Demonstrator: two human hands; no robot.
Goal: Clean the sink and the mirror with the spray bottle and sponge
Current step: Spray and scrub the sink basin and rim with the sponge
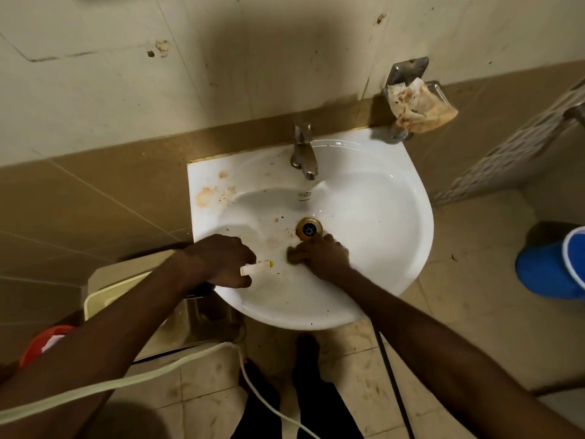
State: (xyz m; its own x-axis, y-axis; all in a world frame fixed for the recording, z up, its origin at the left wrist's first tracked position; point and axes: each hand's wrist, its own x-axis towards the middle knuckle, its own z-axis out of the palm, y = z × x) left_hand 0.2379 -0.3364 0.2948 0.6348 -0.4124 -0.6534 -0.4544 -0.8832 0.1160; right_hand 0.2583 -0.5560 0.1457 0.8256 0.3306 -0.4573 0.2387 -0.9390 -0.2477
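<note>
A white wall-hung sink (pixel 380 201) fills the middle of the view, with brown stains on its left ledge and specks around the brass drain (pixel 309 228). My left hand (pixel 221 261) grips the spray bottle; only its white nozzle with a yellow tip (pixel 258 267) shows, pointing right over the basin. My right hand (pixel 323 253) presses a dark sponge (pixel 292 255) against the basin floor just below the drain. The sponge is mostly hidden under my fingers. The mirror is out of view.
A steel tap (pixel 304 150) stands at the sink's back edge. A wall soap dish (pixel 411 103) holds crumpled stained paper. A blue bucket (pixel 554 267) sits on the floor at right, a toilet cistern (pixel 126 286) at left. White and black hoses cross the floor.
</note>
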